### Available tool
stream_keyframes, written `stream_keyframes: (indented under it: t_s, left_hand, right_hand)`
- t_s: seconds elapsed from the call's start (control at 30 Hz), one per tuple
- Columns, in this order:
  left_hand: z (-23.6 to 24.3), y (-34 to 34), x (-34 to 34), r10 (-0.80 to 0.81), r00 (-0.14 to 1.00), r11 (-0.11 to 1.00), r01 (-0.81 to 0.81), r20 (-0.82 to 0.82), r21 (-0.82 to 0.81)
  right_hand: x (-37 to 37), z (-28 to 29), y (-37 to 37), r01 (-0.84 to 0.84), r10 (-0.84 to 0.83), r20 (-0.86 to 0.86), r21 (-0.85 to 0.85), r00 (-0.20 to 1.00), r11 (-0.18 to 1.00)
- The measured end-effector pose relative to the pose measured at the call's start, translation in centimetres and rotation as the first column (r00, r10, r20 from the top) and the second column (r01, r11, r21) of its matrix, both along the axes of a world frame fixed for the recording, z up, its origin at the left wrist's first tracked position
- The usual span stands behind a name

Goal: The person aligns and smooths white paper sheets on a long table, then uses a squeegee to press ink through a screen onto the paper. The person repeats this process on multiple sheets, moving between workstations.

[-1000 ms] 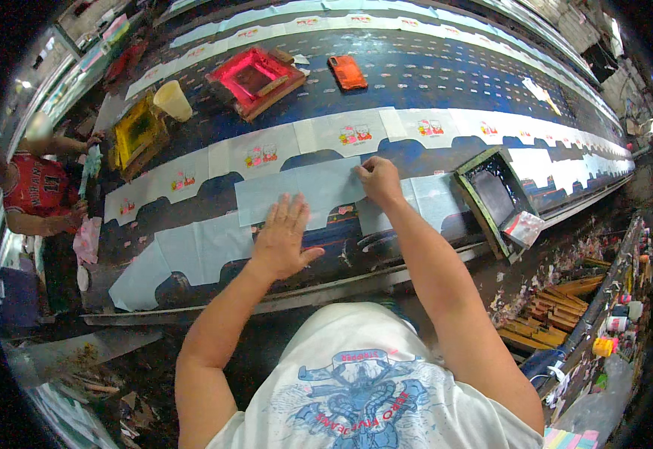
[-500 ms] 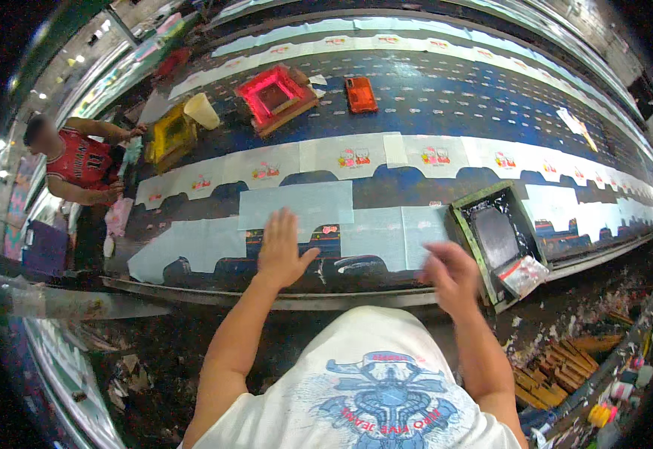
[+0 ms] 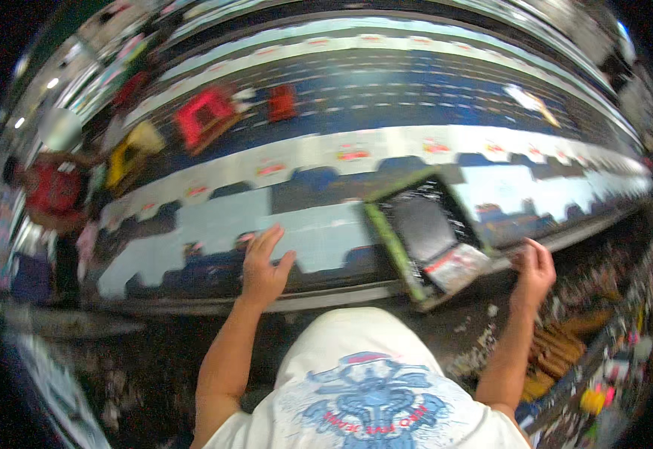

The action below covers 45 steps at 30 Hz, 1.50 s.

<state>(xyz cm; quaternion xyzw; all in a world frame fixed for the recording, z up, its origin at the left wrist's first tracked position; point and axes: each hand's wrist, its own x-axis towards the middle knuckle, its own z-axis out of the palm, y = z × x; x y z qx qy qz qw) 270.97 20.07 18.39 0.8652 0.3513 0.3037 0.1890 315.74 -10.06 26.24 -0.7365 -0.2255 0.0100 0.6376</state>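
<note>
The frame is blurred by motion. My left hand [image 3: 266, 271] has its fingers apart over the pale blue sheets [image 3: 319, 233] along the table's near edge, at the lower edge of one squarish sheet [image 3: 223, 209]; whether it touches is unclear. Right of it lies a dark screen-printing frame [image 3: 386, 224] with green sides and a silver-and-red item [image 3: 457, 266] across its near end. Beside that frame's right side, at the table edge, my right hand [image 3: 534, 273] is slightly curled, fingers apart, with nothing visible in it.
Behind runs a row of white printed pieces [image 3: 353, 150]; farther back lie a red frame [image 3: 225, 121], a yellow frame [image 3: 117, 168] and an orange-red object [image 3: 281, 103]. A co-worker [image 3: 53, 191] in red stands at left. Wooden slats [image 3: 559, 344] lie below at right.
My right hand has let go of the blue sheet and moved right, past the green frame. My left hand stays near that sheet. The view has swung right.
</note>
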Motion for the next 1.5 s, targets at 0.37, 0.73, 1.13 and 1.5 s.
stream_keyframes:
  t_s: [0.37, 0.73, 1.13, 1.5]
  left_hand:
    - [-0.8, -6.5, 15.0, 0.466, 0.815, -0.035, 0.406, 0.345, -0.913]
    - [-1.2, -7.8, 18.4, 0.342, 0.857, -0.213, 0.470, 0.385, -0.856]
    - [-0.9, -8.2, 18.6, 0.310, 0.897, -0.098, 0.360, 0.315, -0.928]
    - [1.5, -7.4, 15.2, 0.299, 0.842, 0.062, 0.453, 0.450, -0.889]
  right_hand:
    - [3.0, -9.5, -3.1, -0.033, -0.004, -0.288, -0.121, 0.957, 0.992]
    - [2.4, -9.7, -2.5, -0.291, 0.216, -0.451, -0.103, 0.866, 0.951]
    - [3.8, -10.8, -0.3, -0.262, 0.182, -0.273, -0.294, 0.945, 0.919]
    - [-0.8, -6.6, 1.0, -0.266, 0.259, -0.418, 0.044, 0.870, 0.963]
